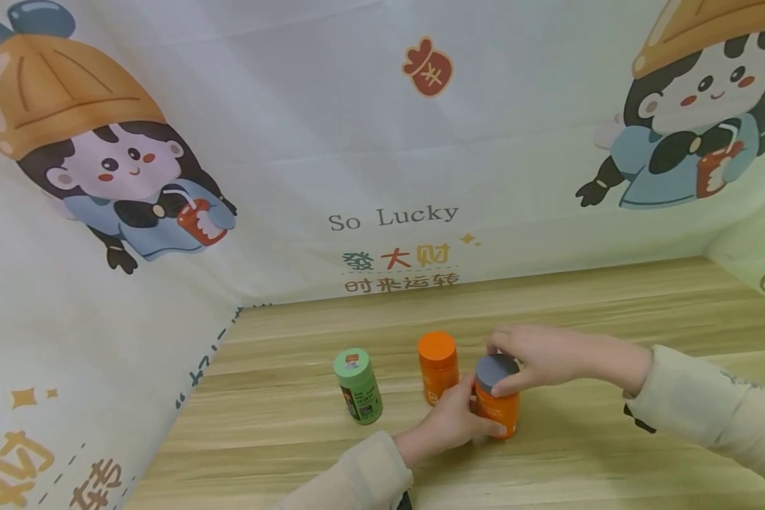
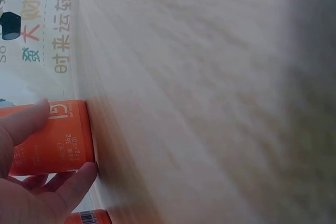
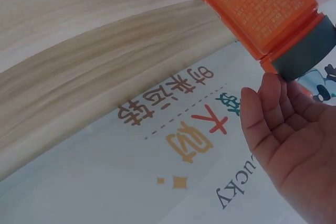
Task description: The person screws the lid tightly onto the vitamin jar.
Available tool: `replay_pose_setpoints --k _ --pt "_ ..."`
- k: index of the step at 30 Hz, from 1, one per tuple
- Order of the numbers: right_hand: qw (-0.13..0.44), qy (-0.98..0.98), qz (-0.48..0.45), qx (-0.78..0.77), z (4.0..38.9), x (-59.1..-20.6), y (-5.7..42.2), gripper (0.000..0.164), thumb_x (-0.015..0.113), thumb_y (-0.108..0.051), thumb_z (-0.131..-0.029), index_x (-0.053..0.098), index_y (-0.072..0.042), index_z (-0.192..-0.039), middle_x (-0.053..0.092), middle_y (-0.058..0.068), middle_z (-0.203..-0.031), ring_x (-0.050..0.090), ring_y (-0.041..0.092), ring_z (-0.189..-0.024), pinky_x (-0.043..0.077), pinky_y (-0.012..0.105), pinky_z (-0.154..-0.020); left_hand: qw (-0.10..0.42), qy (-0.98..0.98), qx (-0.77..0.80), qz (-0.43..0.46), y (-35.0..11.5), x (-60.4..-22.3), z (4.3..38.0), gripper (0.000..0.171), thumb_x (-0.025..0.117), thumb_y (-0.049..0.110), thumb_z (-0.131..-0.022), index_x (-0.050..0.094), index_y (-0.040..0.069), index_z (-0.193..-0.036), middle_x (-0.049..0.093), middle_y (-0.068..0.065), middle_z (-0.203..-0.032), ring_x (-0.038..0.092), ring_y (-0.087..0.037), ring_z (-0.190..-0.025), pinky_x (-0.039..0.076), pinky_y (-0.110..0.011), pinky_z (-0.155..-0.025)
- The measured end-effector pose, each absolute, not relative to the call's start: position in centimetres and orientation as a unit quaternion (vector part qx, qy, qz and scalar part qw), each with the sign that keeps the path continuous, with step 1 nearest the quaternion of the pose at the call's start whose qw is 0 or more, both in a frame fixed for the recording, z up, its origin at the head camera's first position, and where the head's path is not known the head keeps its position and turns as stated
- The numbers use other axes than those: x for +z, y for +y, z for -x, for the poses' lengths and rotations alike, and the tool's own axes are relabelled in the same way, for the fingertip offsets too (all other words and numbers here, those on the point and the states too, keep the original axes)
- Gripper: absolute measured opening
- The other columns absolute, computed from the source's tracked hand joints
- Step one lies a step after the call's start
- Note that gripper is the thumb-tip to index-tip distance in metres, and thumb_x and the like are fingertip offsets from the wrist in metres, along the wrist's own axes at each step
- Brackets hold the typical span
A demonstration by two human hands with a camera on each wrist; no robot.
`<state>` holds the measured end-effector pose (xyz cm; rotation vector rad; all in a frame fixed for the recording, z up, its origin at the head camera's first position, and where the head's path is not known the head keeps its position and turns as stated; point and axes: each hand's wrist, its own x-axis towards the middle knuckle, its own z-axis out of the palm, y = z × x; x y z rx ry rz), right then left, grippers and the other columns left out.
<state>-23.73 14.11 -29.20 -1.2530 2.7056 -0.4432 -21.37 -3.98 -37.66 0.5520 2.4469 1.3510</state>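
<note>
An orange bottle (image 1: 499,409) with a dark grey lid (image 1: 496,371) stands upright on the wooden table. My left hand (image 1: 448,422) grips its lower body from the left, thumb on the near side; the left wrist view shows the printed label (image 2: 58,137) between thumb and fingers. From the right, my right hand (image 1: 544,356) holds the grey lid between thumb and fingers. In the right wrist view fingertips (image 3: 273,85) touch the lid's rim (image 3: 307,51), with the thumb out of sight. Left of this bottle stands a second orange bottle (image 1: 438,365) with an orange lid.
A green bottle (image 1: 359,388) with a light green lid stands farther left on the table (image 1: 280,404). Behind the table hangs a pale printed cloth (image 1: 306,156) with cartoon figures and lettering, and it also covers the sides.
</note>
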Motion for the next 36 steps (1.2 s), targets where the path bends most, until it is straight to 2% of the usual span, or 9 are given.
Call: replay_pose_setpoints --k 6,12,19,23,26,28,31,33,36 --pt "0.051 0.913 0.376 -0.148 23.6 -29.7 13.9 0.046 0.063 -0.053 -0.078 0.045 -0.012 -0.086 0.043 -0.004 -0.068 0.038 0.007 -0.057 0.031 0.019 -0.050 0.144 0.844 0.479 -0.193 -3.9 -37.6 21.2 0.060 0.077 0.009 -0.072 0.046 0.013 -0.124 0.056 -0.003 -0.119 0.057 -0.012 -0.097 0.047 -0.025 -0.082" --pt "0.044 0.930 0.344 -0.119 23.2 -29.6 13.5 0.050 0.060 -0.060 -0.077 0.042 -0.013 -0.082 0.042 -0.003 -0.064 0.037 0.008 -0.053 0.028 0.021 -0.048 0.142 0.847 0.475 -0.194 -3.8 -37.6 21.0 0.058 0.077 0.009 -0.073 0.046 0.012 -0.122 0.057 -0.002 -0.118 0.056 -0.011 -0.097 0.046 -0.024 -0.082" --pt "0.002 0.951 0.304 -0.051 22.7 -29.6 12.6 0.059 0.054 -0.069 -0.074 0.048 -0.011 -0.082 0.043 -0.004 -0.061 0.040 0.010 -0.051 0.028 0.023 -0.044 0.141 0.847 0.473 -0.197 -3.9 -37.6 21.0 0.060 0.077 0.009 -0.073 0.046 0.012 -0.124 0.056 -0.002 -0.121 0.057 -0.012 -0.101 0.047 -0.024 -0.084" --pt "-0.013 0.952 0.305 -0.008 22.6 -29.1 12.7 0.059 0.051 -0.072 -0.073 0.049 -0.013 -0.076 0.042 -0.004 -0.058 0.040 0.011 -0.050 0.028 0.023 -0.043 0.141 0.849 0.472 -0.193 -3.9 -37.6 20.9 0.060 0.077 0.009 -0.072 0.046 0.012 -0.123 0.057 -0.002 -0.119 0.058 -0.014 -0.100 0.047 -0.025 -0.083" --pt "0.011 0.948 0.317 -0.007 22.8 -28.4 13.1 0.062 0.050 -0.071 -0.075 0.056 -0.010 -0.085 0.056 -0.001 -0.072 0.052 0.015 -0.059 0.042 0.028 -0.050 0.143 0.850 0.469 -0.190 -3.9 -37.6 20.9 0.061 0.077 0.010 -0.072 0.045 0.012 -0.124 0.057 -0.002 -0.117 0.058 -0.014 -0.100 0.047 -0.027 -0.084" --pt "0.045 0.939 0.339 -0.034 23.0 -28.0 13.4 0.067 0.051 -0.068 -0.077 0.059 -0.006 -0.102 0.062 0.005 -0.094 0.060 0.021 -0.079 0.050 0.036 -0.065 0.144 0.851 0.469 -0.188 -4.0 -37.6 20.9 0.062 0.077 0.010 -0.072 0.045 0.012 -0.125 0.057 -0.001 -0.117 0.058 -0.014 -0.101 0.047 -0.027 -0.085" --pt "0.090 0.907 0.402 -0.082 23.5 -27.7 14.0 0.067 0.058 -0.053 -0.081 0.051 -0.004 -0.125 0.053 0.012 -0.125 0.054 0.029 -0.110 0.045 0.044 -0.089 0.141 0.854 0.465 -0.187 -4.0 -37.6 20.9 0.061 0.078 0.010 -0.072 0.045 0.011 -0.124 0.056 -0.002 -0.118 0.057 -0.016 -0.103 0.046 -0.029 -0.086" --pt "0.117 0.884 0.441 -0.105 23.7 -27.6 14.4 0.058 0.065 -0.036 -0.083 0.048 -0.006 -0.130 0.046 0.011 -0.133 0.047 0.028 -0.118 0.040 0.044 -0.096 0.140 0.854 0.464 -0.187 -4.0 -37.6 20.9 0.061 0.078 0.010 -0.072 0.045 0.010 -0.123 0.057 -0.003 -0.118 0.057 -0.016 -0.103 0.046 -0.029 -0.087" --pt "0.132 0.854 0.490 -0.116 23.9 -27.4 14.7 0.051 0.067 -0.013 -0.082 0.050 -0.012 -0.130 0.043 0.008 -0.136 0.044 0.026 -0.121 0.041 0.040 -0.096 0.138 0.854 0.465 -0.189 -4.1 -37.5 21.0 0.062 0.077 0.010 -0.072 0.044 0.009 -0.124 0.057 -0.004 -0.118 0.057 -0.015 -0.102 0.047 -0.029 -0.085"
